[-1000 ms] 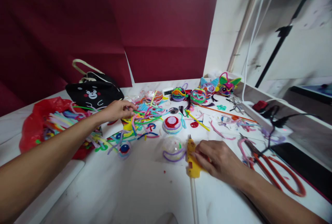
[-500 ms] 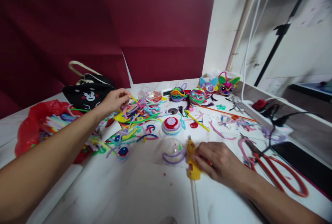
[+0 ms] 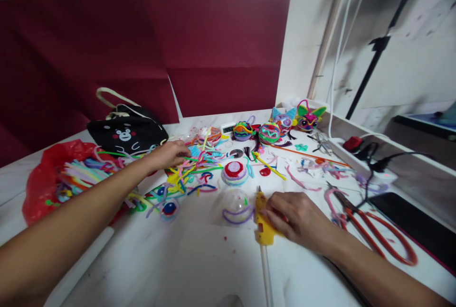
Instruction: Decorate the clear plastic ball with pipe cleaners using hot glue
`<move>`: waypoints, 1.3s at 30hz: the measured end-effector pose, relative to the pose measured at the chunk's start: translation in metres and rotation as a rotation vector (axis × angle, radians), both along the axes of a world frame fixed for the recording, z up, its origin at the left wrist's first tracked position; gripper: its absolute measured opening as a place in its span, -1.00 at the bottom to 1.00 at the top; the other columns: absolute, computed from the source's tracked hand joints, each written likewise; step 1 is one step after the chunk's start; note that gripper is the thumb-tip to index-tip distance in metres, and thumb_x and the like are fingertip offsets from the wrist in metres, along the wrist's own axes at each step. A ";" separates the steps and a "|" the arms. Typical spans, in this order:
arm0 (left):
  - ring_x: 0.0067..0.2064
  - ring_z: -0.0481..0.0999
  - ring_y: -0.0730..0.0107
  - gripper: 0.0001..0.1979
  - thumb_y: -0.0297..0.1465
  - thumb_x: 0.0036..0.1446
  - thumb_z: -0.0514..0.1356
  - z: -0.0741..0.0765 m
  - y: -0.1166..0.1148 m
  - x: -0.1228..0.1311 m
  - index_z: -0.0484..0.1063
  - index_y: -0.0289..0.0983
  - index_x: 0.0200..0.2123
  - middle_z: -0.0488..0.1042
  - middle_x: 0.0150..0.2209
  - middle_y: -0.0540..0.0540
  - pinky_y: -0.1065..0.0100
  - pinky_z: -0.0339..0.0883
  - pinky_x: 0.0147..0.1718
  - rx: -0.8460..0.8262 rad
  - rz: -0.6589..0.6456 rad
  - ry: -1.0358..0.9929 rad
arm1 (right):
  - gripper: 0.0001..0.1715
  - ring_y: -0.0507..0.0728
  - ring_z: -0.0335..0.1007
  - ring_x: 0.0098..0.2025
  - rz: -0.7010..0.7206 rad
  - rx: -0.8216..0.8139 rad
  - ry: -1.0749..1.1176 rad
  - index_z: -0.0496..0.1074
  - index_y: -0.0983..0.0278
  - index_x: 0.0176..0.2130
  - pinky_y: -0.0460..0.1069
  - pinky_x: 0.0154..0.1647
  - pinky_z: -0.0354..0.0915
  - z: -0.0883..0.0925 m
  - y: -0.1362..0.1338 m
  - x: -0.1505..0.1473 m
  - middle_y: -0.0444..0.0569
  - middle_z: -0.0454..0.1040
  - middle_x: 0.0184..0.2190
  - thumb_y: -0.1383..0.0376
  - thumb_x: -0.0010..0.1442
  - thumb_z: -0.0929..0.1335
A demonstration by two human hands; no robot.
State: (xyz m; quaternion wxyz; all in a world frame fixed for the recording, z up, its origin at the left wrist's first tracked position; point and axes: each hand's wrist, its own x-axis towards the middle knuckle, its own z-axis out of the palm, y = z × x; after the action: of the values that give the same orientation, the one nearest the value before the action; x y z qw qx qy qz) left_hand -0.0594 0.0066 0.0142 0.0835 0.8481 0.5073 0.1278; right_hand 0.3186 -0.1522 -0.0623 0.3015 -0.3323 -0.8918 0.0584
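Observation:
My left hand (image 3: pixel 170 154) reaches into a heap of colourful pipe cleaner pieces (image 3: pixel 194 167) at the middle of the white table; its fingers are curled down among the strands. My right hand (image 3: pixel 296 219) rests on the table with its fingers closed on the handle of a yellow glue gun (image 3: pixel 262 219), whose nozzle points away from me. Just left of the gun lies a clear plastic half-ball (image 3: pixel 237 205) with a purple strand round it. A ball wound in red, white and blue (image 3: pixel 234 172) sits behind it.
A red plastic bag (image 3: pixel 50 176) of pipe cleaners lies at the left, a black bear-face tote bag (image 3: pixel 126 131) behind it. Finished decorated balls and cat faces (image 3: pixel 281 124) stand at the back. Red-handled scissors (image 3: pixel 377 231), a black phone (image 3: pixel 416 224) and cables lie at the right.
My left hand lifted toward the back of the heap with some strands, then came down again onto the pile. My right hand has stayed on the glue gun.

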 end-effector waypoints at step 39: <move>-0.42 0.55 0.26 -0.77 -0.17 -0.04 0.16 0.016 -0.070 -0.075 0.38 -0.19 -0.35 0.58 -0.48 0.01 0.36 0.39 -0.42 0.239 0.450 -0.278 | -0.79 0.03 0.33 -0.44 0.029 -0.069 -0.018 0.31 0.25 -0.30 -0.04 -0.37 0.13 -0.007 -0.002 -0.002 -0.12 0.39 -0.44 0.31 0.39 0.20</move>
State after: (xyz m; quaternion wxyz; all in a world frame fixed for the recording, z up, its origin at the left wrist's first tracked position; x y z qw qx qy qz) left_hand -0.1341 -0.0637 0.0306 0.0215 0.6924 0.6478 0.3170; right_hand 0.3163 -0.1537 -0.0693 0.2806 -0.3302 -0.8967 0.0906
